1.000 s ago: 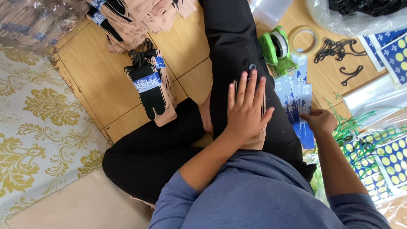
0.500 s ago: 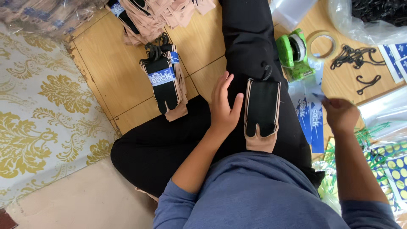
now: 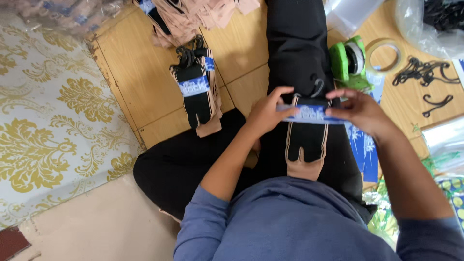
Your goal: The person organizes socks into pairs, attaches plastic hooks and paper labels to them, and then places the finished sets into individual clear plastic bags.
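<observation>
A black, beige-edged sock pair [image 3: 306,145] (blue paper band [image 3: 309,115] across) is pinched by both hands [image 3: 265,115] [image 3: 361,112] closed on the band's ends; bare wooden floor [image 3: 140,82] lies left.

socks [image 3: 306,140]: black, beige edge | band [image 3: 309,114]: blue-white | tape dispenser [image 3: 349,60]: green | cloth [image 3: 48,121]: white, gold floral

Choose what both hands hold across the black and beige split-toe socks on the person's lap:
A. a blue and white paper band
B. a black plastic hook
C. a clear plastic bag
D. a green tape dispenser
A: the left hand and right hand each pinch one end of the blue and white paper band, stretched across the black and beige split-toe socks.
</observation>
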